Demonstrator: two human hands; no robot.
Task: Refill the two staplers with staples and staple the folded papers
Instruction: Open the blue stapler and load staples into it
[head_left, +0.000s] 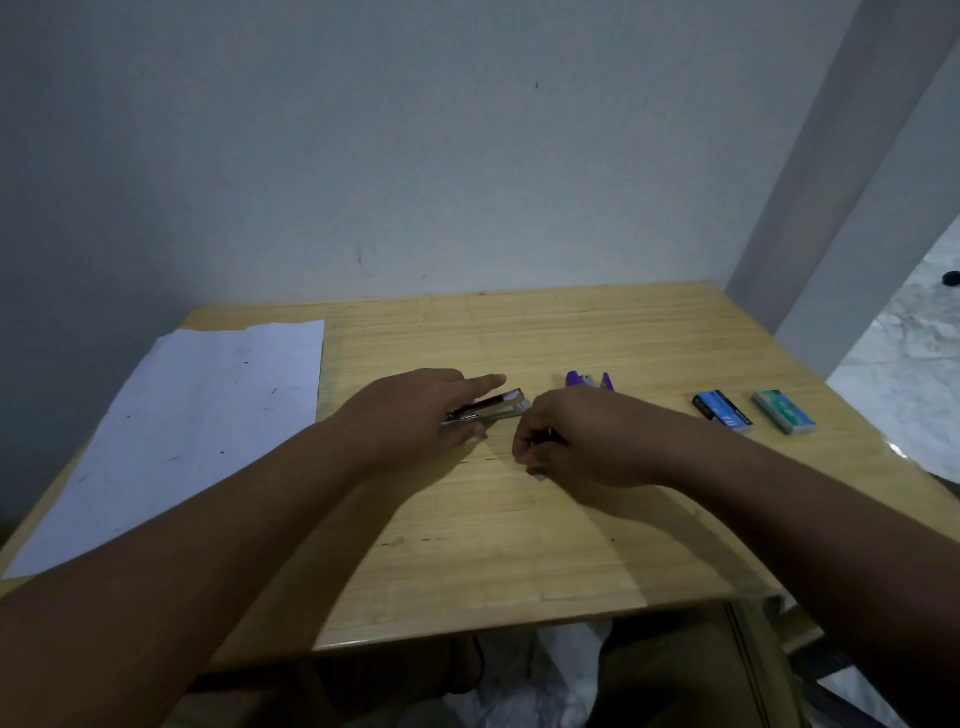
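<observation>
Looks like early days: left hand pins the metal stapler mid-counter, right hand curled shut at its nose, can't tell what's pinched. Purple stapler untouched, paper unstapled. Both staple boxes, blue and green, look closed, contents hidden.

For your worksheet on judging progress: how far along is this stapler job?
Done: nothing clearly finished. In hand: the left hand holds the metal stapler on the table, with the right hand at its front end. Left: the purple stapler, both staple boxes and the paper lie untouched.
</observation>
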